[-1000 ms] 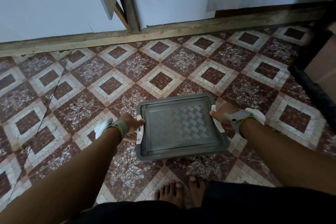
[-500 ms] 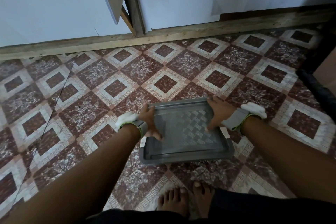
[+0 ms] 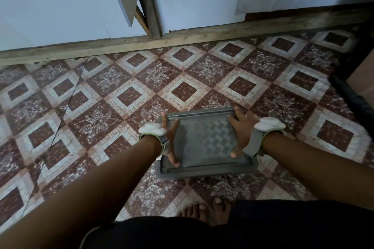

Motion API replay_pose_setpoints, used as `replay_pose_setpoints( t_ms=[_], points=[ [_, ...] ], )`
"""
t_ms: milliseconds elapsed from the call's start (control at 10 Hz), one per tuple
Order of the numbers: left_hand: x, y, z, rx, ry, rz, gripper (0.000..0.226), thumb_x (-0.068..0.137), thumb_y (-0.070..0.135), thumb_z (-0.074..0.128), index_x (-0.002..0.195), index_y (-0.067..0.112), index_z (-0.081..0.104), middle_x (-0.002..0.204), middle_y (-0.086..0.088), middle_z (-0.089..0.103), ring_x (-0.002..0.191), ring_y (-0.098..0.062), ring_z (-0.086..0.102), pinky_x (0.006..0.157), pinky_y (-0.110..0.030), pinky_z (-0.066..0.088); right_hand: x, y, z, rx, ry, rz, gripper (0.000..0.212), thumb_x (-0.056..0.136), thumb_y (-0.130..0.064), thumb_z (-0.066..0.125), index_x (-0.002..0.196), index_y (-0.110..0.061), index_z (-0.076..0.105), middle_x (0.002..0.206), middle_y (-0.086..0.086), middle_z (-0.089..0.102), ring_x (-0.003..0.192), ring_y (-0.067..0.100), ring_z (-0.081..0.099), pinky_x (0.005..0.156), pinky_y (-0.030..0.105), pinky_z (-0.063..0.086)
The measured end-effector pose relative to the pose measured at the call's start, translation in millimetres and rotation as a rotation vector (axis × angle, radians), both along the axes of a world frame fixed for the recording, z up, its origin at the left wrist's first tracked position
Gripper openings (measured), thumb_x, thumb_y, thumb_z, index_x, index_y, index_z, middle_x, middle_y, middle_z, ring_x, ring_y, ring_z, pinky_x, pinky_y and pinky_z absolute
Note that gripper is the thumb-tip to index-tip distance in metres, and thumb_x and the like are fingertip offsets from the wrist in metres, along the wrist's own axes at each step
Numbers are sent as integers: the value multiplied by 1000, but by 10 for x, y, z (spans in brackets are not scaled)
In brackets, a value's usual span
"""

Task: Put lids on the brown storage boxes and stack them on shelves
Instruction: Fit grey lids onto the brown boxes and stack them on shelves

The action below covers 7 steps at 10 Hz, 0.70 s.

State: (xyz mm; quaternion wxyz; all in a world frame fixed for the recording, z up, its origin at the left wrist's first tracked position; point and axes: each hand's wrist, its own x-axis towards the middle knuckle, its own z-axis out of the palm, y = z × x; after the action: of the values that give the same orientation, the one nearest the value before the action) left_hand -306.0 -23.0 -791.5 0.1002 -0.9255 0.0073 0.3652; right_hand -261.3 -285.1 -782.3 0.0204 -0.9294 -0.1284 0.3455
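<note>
Since one second ago, both hands moved from side edges of grey lid (image 3: 204,143) onto its top. Left hand (image 3: 170,139): grip fully open, fingers splayed flat, pressing left part of lid. Right hand (image 3: 237,133): grip equally open, pressing right part. Neither grip encloses anything. Lid lies over tiled floor (image 3: 121,95), just beyond bare feet (image 3: 204,210); box beneath hidden.

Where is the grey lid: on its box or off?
On, it seems: the lid lies level, left hand and right hand pressing flat on it. Latched: cannot tell.
</note>
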Motion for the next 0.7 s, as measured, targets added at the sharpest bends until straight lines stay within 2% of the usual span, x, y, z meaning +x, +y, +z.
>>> replay_pose_setpoints(
  t_ms=[100,200,300,400,500,600,700],
  points=[
    [-143,-94,103,40,69,-70,168,31,89,73,150,31,-30,157,-19,-32,149,-49,-3,115,-62,26,-114,-13,71,42,103,-39,167,23,-75,81,156,-21,-2,160,14,-21,150,38,-3,122,48,9],
    [-290,-21,-79,42,32,-63,176,12,96,63,143,37,-38,156,-18,-35,148,-49,-11,112,-66,28,-326,-191,67,-14,0,132,137,64,-56,83,155,-16,-12,156,19,-31,148,41,-11,121,49,8],
    [-282,26,-222,12,31,-66,178,7,96,61,144,38,-37,156,-18,-34,143,-47,-28,113,-69,21,-364,-277,81,-45,-4,250,141,62,-67,77,154,-15,-17,153,21,-36,148,40,-10,121,49,13],
    [-278,37,-251,7,46,-51,174,16,94,66,146,36,-35,156,-19,-35,141,-47,-31,115,-69,17,-278,-173,-6,-12,56,113,126,72,-45,83,155,-21,-9,156,15,-33,149,39,-5,120,51,16],
    [-334,54,-200,-13,30,-50,165,28,91,70,149,38,-29,157,-14,-33,144,-44,-27,114,-70,19,-249,-123,-126,-3,84,-3,119,76,-37,82,156,-25,-5,158,10,-29,150,39,0,120,52,18],
    [-296,106,-46,-107,-30,-16,156,31,94,66,156,37,-8,164,-10,-18,150,-44,-8,115,-67,20,-196,-183,-106,137,65,-45,120,73,-55,77,156,-23,-4,160,8,-25,150,34,1,119,49,23],
    [-237,117,-90,-341,-359,236,130,44,98,58,151,32,25,158,-8,17,140,-42,29,105,-63,40,-267,-190,-198,376,-102,-318,102,77,-66,65,154,-21,17,162,10,-3,145,38,21,108,46,36]
  ],
)
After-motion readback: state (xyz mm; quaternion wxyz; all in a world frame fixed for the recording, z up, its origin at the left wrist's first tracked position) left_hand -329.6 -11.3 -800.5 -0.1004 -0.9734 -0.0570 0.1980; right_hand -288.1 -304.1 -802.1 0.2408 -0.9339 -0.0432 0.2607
